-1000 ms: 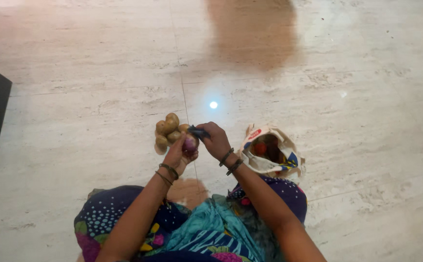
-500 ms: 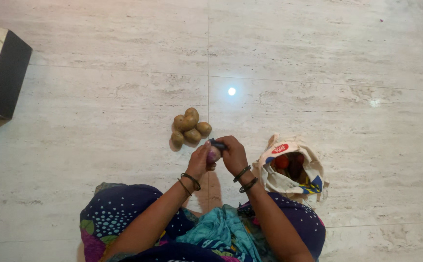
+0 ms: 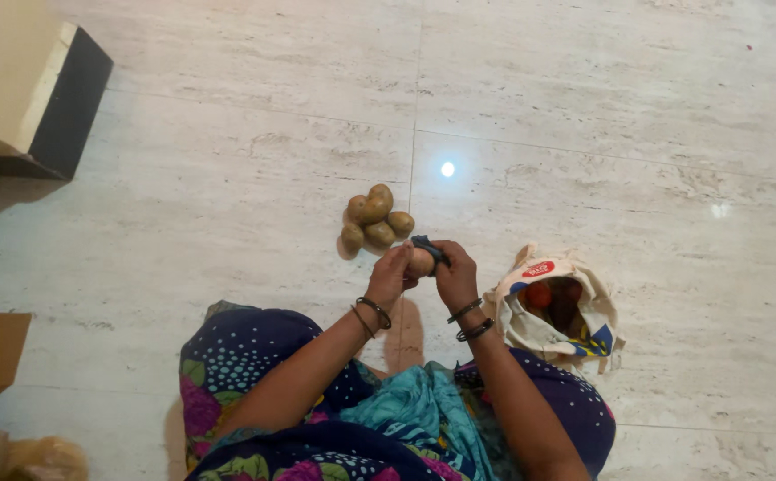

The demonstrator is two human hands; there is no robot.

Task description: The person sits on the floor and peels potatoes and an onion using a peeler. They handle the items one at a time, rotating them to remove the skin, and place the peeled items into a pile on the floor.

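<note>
I'm peeling: my left hand (image 3: 394, 274) cups a small onion (image 3: 420, 262) just below the potato pile (image 3: 373, 219), my right hand (image 3: 455, 274) closed on a dark peeler (image 3: 427, 247) against it. Next comes a careful stroke, I judge.

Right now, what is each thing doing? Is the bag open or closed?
Left hand: holds a small round vegetable.
Right hand: holds a dark tool against it.
Potatoes: piled on the floor, unpeeled.
Cloth bag: open, vegetables inside.
</note>
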